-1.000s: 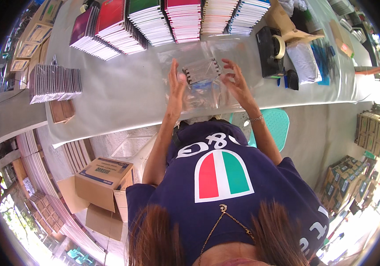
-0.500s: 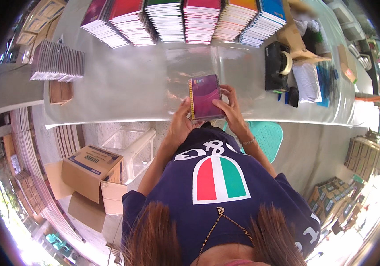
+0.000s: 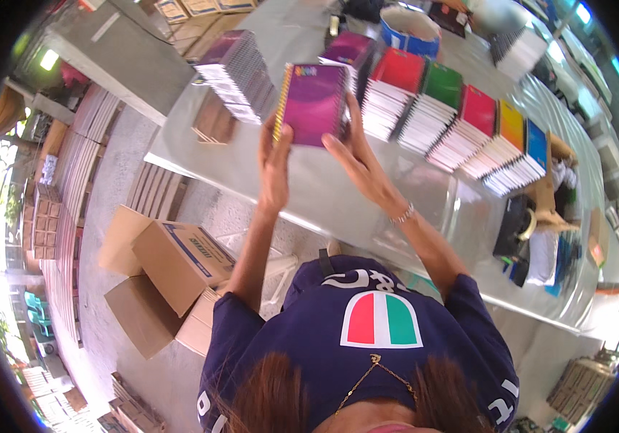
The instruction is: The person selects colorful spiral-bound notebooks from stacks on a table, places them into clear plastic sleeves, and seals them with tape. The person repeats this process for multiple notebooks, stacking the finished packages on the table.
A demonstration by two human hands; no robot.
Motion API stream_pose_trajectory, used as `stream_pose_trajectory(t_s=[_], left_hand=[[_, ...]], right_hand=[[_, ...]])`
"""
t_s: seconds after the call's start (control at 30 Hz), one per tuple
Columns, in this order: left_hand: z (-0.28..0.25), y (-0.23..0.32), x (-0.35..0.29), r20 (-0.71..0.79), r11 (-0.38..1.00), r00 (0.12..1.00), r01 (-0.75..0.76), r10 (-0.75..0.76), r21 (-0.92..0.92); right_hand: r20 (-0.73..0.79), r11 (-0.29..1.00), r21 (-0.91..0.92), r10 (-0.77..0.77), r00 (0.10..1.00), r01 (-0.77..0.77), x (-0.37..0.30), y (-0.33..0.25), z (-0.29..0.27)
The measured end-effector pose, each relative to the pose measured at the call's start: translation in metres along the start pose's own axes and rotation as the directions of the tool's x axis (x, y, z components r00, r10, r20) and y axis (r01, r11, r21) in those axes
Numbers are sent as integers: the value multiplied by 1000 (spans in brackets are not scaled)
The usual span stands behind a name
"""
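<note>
Between my two hands is a purple spiral notebook, its cover facing up and yellow showing along its left edge. My left hand grips its lower left side, thumb on the cover. On the right edge, my right hand closes with the thumb near the lower corner and the fingers partly hidden behind. The notebook is held over the table. To its left stands a tall stack of purple notebooks. Just beyond my right hand, a row of stacks begins with purple notebooks and red ones.
Green, crimson, yellow and blue notebooks continue the row rightward. A black tape dispenser sits at the table's right. An open cardboard box stands on the floor at left, near a white stool.
Both hands have lifted the notebook forward, away from my body and toward the left purple stack. The view has turned leftward, so the row of stacks now appears to the right.
</note>
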State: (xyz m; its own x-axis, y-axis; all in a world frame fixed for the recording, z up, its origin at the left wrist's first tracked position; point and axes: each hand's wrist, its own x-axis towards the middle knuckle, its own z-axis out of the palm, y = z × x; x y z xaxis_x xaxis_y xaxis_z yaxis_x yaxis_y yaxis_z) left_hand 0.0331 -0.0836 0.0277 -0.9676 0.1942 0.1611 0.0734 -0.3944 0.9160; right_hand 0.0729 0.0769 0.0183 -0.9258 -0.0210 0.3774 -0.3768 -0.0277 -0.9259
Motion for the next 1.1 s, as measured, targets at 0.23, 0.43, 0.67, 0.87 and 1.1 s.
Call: stream_pose_trajectory(t_s=[0.23,0.43,0.67,0.87,1.1], left_hand=[[-65,116,149,-32,939,964,-250,265,238],[-162,85,264,91,784,973,-226,213,579],[-192,37,282,-8,832,983,-151,184,534],[-226,43,301,-69,833,995,-15,65,554],[-217,59,296,6,886,999,38,-46,462]], right_hand=[[39,929,-138,-340,940,342,187,-13,82],[113,900,-381,-180,977,210,268,40,108],[168,850,-508,-58,984,137,281,76,119],[115,839,-527,-88,989,136,281,77,147],[105,829,-534,-127,986,163,276,74,151]])
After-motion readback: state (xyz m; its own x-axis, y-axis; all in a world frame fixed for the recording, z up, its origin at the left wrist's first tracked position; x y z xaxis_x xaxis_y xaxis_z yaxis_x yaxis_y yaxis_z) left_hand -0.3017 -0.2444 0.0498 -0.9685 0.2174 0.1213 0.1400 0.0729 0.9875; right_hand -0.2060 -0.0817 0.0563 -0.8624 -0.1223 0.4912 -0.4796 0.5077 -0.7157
